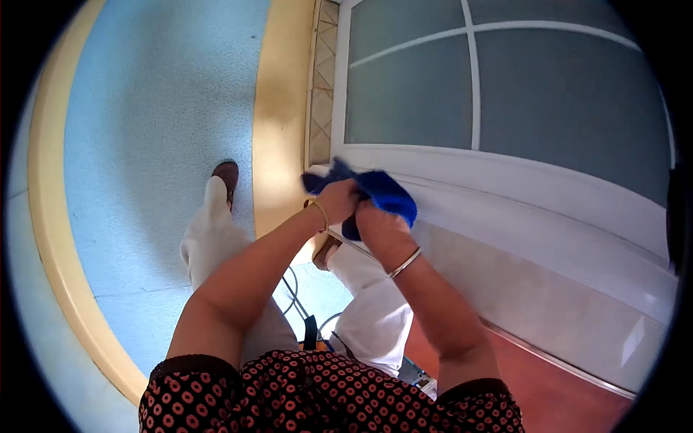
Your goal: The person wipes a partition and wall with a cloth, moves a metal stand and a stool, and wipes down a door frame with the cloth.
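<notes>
Both fists, left (337, 199) and right (378, 220), closed, bunching a blue cloth (390, 195) beside the white window frame (433, 160) (bangles (405, 262) on show).

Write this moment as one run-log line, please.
left hand: holding cloth | right hand: holding cloth | hands: close together | cloth: blue, bunched, near white ledge

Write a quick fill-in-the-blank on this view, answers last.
The left hand and right hand both grip a cloth coloured ____.
The gold-toned bangle is on the ____ wrist.
The trousers are ____.
The left shoe is ____.

Missing words: blue; left; white; brown.
</notes>
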